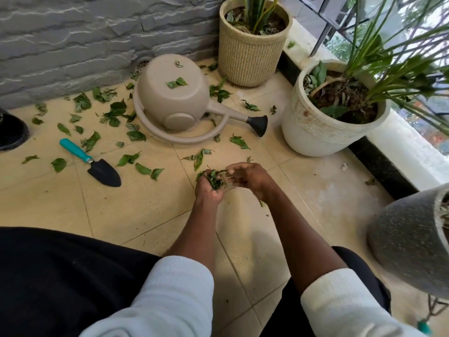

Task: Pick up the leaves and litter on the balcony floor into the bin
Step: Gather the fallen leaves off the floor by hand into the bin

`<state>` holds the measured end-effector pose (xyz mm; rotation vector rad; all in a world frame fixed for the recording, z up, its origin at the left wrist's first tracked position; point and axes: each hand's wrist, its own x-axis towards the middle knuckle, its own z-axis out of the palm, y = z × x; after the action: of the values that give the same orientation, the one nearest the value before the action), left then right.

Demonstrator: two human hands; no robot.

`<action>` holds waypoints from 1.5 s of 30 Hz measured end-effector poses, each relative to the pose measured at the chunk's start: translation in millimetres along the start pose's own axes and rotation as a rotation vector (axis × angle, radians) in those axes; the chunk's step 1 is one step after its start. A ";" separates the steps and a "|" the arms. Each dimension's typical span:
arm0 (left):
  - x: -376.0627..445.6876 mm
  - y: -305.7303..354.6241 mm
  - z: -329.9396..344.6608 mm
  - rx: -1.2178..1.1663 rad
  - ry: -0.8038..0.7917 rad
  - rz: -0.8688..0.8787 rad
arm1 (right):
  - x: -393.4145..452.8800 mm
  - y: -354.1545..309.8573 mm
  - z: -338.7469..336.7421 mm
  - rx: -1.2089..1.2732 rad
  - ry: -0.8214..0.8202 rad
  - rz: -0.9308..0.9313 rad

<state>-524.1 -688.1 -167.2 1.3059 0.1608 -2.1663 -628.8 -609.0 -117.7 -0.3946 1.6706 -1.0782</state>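
The left hand (pixel 209 188) is held above the tiled floor (pixel 136 210), palm turned up, with its fingers curled round a bunch of green leaves (pixel 215 180). The bunch sits in the cupped palm and protrudes past the fingertips on the far side and toward the right hand.

The right hand (pixel 247 177) is just beside the left, at the same height. Its fingers (pixel 234 170) are bent and reach toward the bunch, at or against its right edge. The hand is blurred, so whether these fingers pinch a leaf or merely touch the bunch cannot be determined.

Loose leaves (pixel 116 113) lie scattered across the floor. Most lie beyond the hands and to the left, apart from both hands. The nearest cluster (pixel 199 156) lies just beyond the left hand's fingertips, not in contact with them. Two leaves (pixel 177 82) rest on the body of a beige watering can (pixel 175 98), which lies on its side near the grey stone wall (pixel 73 40).

A trowel (pixel 92 162) with a teal handle and black blade lies flat on the floor to the left of the hands, with leaves around it.

Three plant pots stand along the right side: a ribbed beige pot (pixel 247 57) at the far corner, a white pot (pixel 313 125) nearer, and a grey speckled pot (pixel 408 242) at the right edge. A dark rounded object (pixel 12 132), cut off at the left edge, cannot be identified.
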 end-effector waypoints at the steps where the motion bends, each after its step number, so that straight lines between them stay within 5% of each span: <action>1: 0.2 -2.6 2.7 -0.025 -0.006 -0.016 | 5.1 5.3 -10.6 -0.130 0.121 0.007; 3: -0.2 -7.9 7.3 -0.038 -0.018 -0.041 | 17.2 26.1 -31.6 -0.645 0.305 0.074; 5: -0.9 -12.1 10.3 -0.048 -0.034 -0.045 | 21.0 56.3 -43.2 -0.826 0.395 0.227; 13: 0.8 -24.0 8.4 -0.010 -0.042 -0.089 | 23.8 88.7 -45.6 -0.826 0.371 0.133; 17: 4.3 -20.1 11.6 0.021 -0.046 -0.084 | 40.6 71.5 -43.7 -0.539 0.445 -0.014; 22: 14.1 -5.4 11.5 0.050 -0.046 -0.056 | 68.1 46.2 -30.6 -0.501 0.509 -0.156; 33: 31.2 36.7 26.5 0.020 -0.062 0.015 | 99.1 49.0 -7.7 -0.935 0.502 -0.315; 37: 37.6 51.2 28.2 0.014 -0.061 0.030 | 120.6 19.7 -2.4 -0.615 0.472 -0.260; 45: 51.6 83.1 11.5 0.048 -0.007 0.091 | 178.7 -7.5 -6.7 -0.833 0.418 -0.036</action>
<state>-504.9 -782.4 -188.4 1.3063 0.0458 -2.1099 -705.6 -736.6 -217.0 -0.7629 2.4679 -0.4470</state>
